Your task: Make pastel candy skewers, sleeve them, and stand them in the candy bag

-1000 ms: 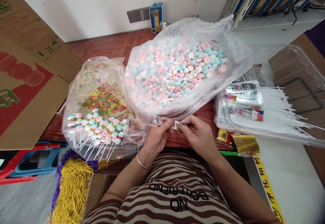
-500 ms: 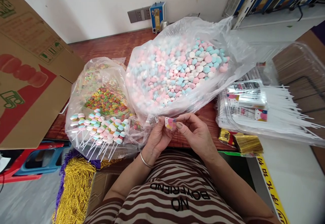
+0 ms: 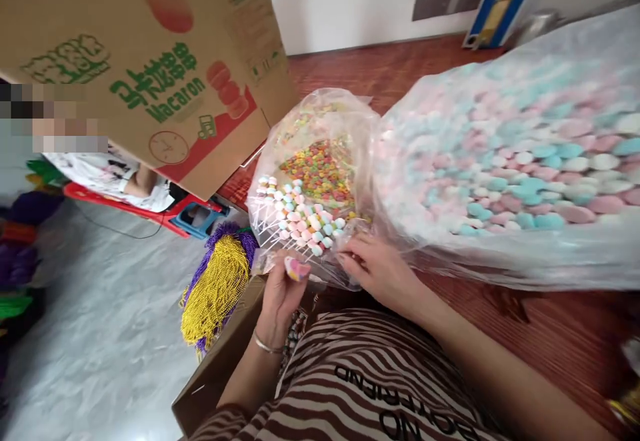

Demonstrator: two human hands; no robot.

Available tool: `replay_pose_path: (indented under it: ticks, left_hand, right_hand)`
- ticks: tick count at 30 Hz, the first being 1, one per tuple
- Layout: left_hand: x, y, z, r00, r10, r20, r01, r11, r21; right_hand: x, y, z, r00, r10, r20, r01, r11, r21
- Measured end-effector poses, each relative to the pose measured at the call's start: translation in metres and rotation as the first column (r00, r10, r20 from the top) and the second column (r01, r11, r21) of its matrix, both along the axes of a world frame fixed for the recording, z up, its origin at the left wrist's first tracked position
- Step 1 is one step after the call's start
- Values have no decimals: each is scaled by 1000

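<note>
My left hand [image 3: 281,289] is closed on a small clear packet [image 3: 297,269] with a pink and yellow print. It is just below the candy skewers [image 3: 305,220], whose white sticks point down and left on a clear plastic bag [image 3: 320,102]. Small colourful ring candies [image 3: 320,169] fill part of that bag. My right hand [image 3: 373,264] has its fingers bent together at the bag's lower right edge, beside the skewers; what they hold, if anything, is too small to tell. A large bag of pastel candies [image 3: 530,174] lies to the right.
A tall cardboard box [image 3: 200,81] stands at the left. Gold and purple bead strings [image 3: 215,288] hang by an open carton [image 3: 220,361] below. Behind the box a person [image 3: 120,178] is near a red table and a blue stool [image 3: 200,220].
The view has swung left. My hands have moved apart: the left keeps the printed packet, while the right has let it go and moved to the bag beside the skewers.
</note>
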State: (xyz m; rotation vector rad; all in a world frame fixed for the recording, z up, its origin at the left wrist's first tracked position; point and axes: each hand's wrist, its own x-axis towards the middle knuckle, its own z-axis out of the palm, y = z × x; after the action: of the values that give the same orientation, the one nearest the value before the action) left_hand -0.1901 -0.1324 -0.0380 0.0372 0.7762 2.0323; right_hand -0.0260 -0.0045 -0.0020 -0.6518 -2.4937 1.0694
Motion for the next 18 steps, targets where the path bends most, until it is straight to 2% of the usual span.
replay_pose_path:
  ticks: [2,4,6,8,11,14,16,18]
  left_hand:
    - [-21,-24,-8,989,145,15,-145,989,-5]
    - [-34,-41,-18,969,241,53,-240,970,-27]
    - [-40,-50,-28,953,290,91,-286,957,-55]
    - [-44,-53,-35,943,307,125,-301,951,-66]
    - [-50,-51,-42,937,311,158,-304,950,-66]
    - [-57,-47,-42,936,308,169,-299,951,-74]
    - [-63,-43,-40,942,291,167,-284,957,-63]
    - [-68,-37,-37,953,263,151,-260,965,-35]
  right_hand:
    - [-51,4,2,978,69,196,-98,985,139]
    - [-104,9,3,952,110,287,-188,946,263]
    - [-154,14,3,937,139,321,-258,893,369]
    - [-201,16,1,934,167,315,-294,861,415]
    - [-252,12,-2,925,212,315,-342,825,449]
    - [-270,6,-1,919,216,330,-359,806,472]
    - [-261,9,5,928,160,337,-316,817,482]
    - [-238,21,13,936,54,347,-231,839,492]
